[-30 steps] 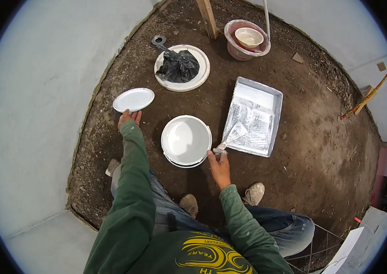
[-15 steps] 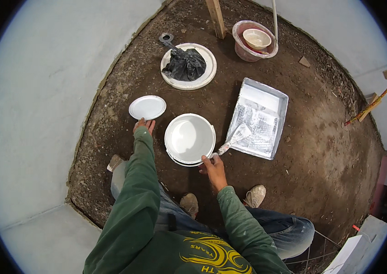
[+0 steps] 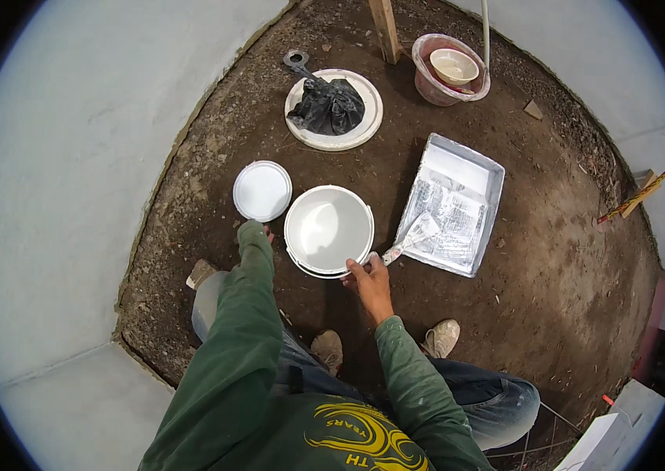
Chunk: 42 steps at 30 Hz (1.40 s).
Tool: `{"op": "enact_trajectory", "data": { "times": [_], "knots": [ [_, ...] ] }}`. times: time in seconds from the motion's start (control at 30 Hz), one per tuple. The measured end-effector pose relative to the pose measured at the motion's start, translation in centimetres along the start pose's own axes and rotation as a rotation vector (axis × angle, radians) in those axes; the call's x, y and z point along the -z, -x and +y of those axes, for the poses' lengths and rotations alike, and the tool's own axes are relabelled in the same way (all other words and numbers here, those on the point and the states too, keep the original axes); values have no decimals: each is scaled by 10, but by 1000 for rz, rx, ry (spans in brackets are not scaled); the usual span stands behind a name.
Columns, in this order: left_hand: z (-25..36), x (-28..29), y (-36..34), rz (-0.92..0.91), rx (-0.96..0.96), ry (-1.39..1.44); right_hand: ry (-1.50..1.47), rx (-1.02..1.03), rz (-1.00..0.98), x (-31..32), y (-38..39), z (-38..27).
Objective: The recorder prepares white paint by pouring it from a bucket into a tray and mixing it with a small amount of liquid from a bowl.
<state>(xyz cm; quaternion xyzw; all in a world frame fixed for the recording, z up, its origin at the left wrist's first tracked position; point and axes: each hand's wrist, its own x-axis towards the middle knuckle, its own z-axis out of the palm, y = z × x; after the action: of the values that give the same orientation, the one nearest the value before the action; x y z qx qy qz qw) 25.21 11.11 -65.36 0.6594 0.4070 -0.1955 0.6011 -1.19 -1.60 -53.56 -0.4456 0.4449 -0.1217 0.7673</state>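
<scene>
A person crouches on a dirt floor (image 3: 552, 259) over an open white paint bucket (image 3: 328, 230), full nearly to the rim w/ white paint. Right hand (image 3: 369, 284) has its fingers clamped on a paintbrush (image 3: 411, 238), bristles resting in a foil-lined roller tray (image 3: 452, 202) just right of the bucket. Left hand (image 3: 263, 232) is mostly hidden by the green sleeve; can't tell whether its fingers are apart or together. It sits btwn the bucket and a round white lid (image 3: 262, 191), lying flat. Farther back: a black plastic bag (image 3: 327, 106) on a larger white lid (image 3: 367, 118), and a pinkish bucket (image 3: 434, 85) holding a cream bowl (image 3: 454, 67).
</scene>
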Motion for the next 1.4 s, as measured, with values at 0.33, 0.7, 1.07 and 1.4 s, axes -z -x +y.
{"op": "enact_trajectory", "data": {
  "times": [0.33,0.7,1.07,1.4],
  "knots": [
    [-50,-3,2,-421,92,-222,118,103,80,-12,7,-49],
    [-88,-41,147,-702,351,-90,241,43,41,28,78,-156],
    [-132,-59,263,-983,465,-123,482,100,200,93,107,-242],
    [-203,-117,328,-1254,774,154,718,511,552,168,86,-271]
  ]
}}
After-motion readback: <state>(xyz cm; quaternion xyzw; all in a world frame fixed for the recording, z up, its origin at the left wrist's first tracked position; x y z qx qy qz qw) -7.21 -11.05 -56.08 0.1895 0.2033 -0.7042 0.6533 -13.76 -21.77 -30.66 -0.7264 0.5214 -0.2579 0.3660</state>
